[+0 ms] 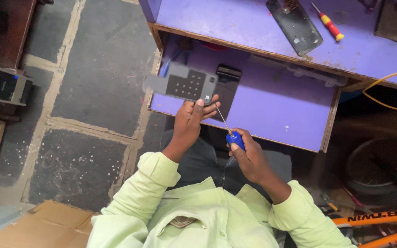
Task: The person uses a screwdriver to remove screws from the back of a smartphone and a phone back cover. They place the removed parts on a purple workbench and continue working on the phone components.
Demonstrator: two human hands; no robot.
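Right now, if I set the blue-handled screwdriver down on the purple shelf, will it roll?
Probably: the blue-handled screwdriver in the right hand looks round-handled, so it may roll. Its thin shaft seems stiff and light. The purple shelf looks flat, which should slow it.

The left hand is holding a flat keypad panel out over the left end of a pull-out shelf. The right hand is gripping a screwdriver just right of it, with the tip lying against the panel's near right corner. A dark rectangular case is lying on the shelf behind the panel. Above the shelf, on the desk top, a flat cover plate is lying with a second screwdriver to its right. A cable is hanging off the desk's right end, above a bicycle frame.
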